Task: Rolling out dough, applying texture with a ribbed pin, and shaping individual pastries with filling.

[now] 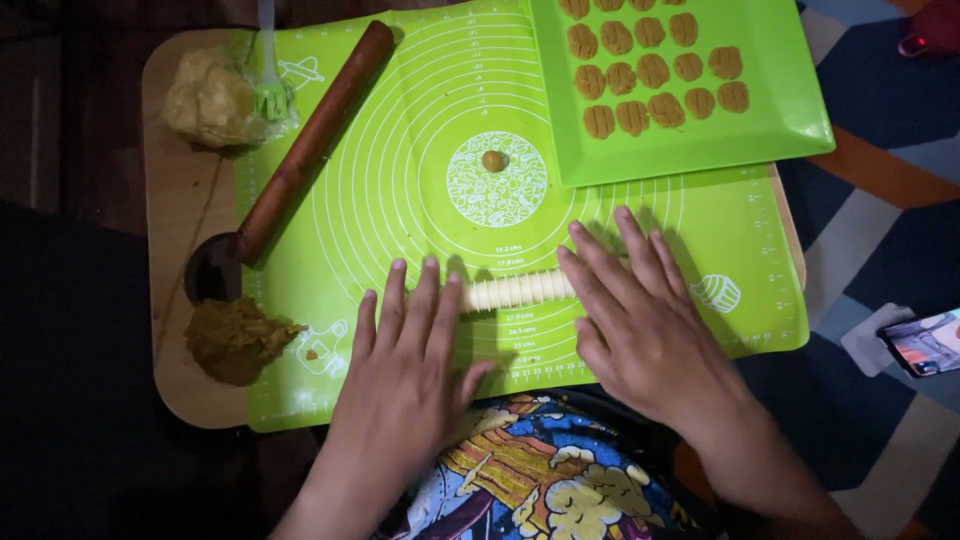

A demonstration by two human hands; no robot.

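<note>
Presently, at the far left of the frame, a wooden board (170,290) is seen under a bright green silicone mat (400,210) printed with white concentric rings. On the board's upper left corner a pale lump of dough (205,98) is noted, lying in clear wrap, with a green-bristled brush (268,95) resting against its right side. A round dark recess (208,272) is cut into the board at mid-left, and just below it a darker, brownish mound of filling (235,338) is recorded, overlapping the mat's left edge. A brown wooden rolling pin (310,140) is laid diagonally from the recess up towards the top centre of the frame. At lower centre the left hand (400,385) is held flat and palm down, fingers extended and slightly spread, nothing grasped; its fingertips are pressed on the left end of a pale ribbed dough roll (520,290) lying horizontally on the mat. Above it, in the mat's central printed circle, a small brown ball (493,160) is noted, well apart from both hands. The right hand (640,320) is likewise laid open and flat, fingers straight and fanned, covering the roll's right end without closing round it. In the upper right a green rectangular tray (790,120) is observed overlapping the mat, carrying rows of shaped golden pieces (650,70). At the right edge a phone (925,342) is seen on a patterned rug (880,200).
</note>
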